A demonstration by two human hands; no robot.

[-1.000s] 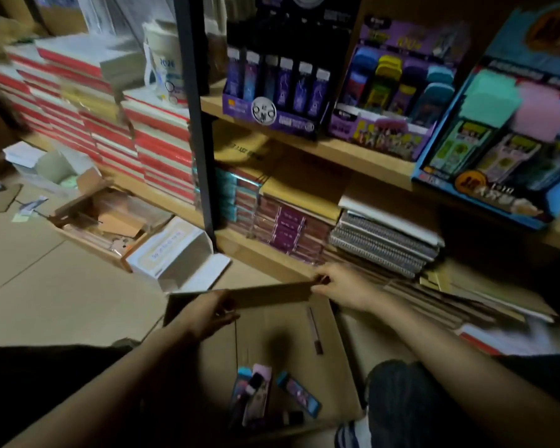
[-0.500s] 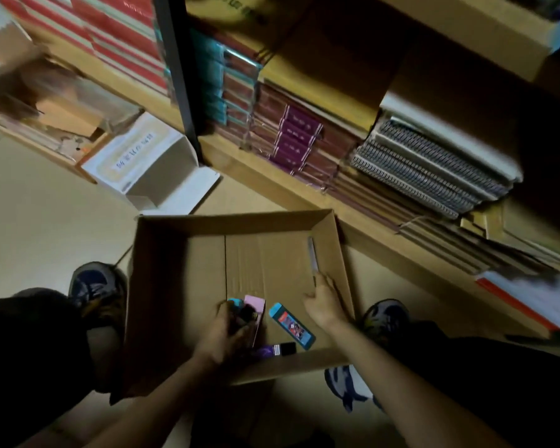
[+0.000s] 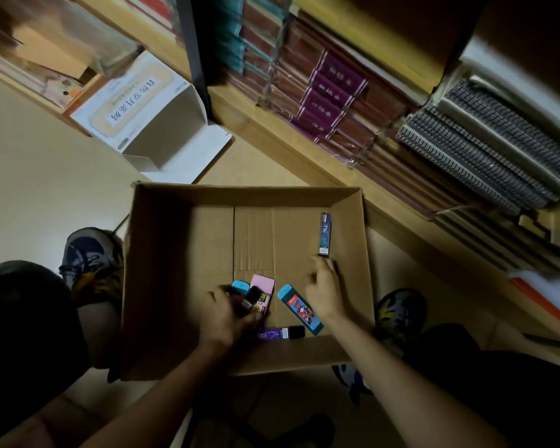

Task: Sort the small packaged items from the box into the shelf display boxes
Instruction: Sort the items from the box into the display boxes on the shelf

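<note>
The left hand (image 3: 223,313) is curled around a clutch of small packets (image 3: 254,297) at the near side of the cardboard box (image 3: 162,270). The right hand (image 3: 324,292), fingers loosely spread and empty, reaches toward a purple stick pack (image 3: 325,234) by the box's right wall. This looks like the gathering step; next, close on that pack and lift.
</note>
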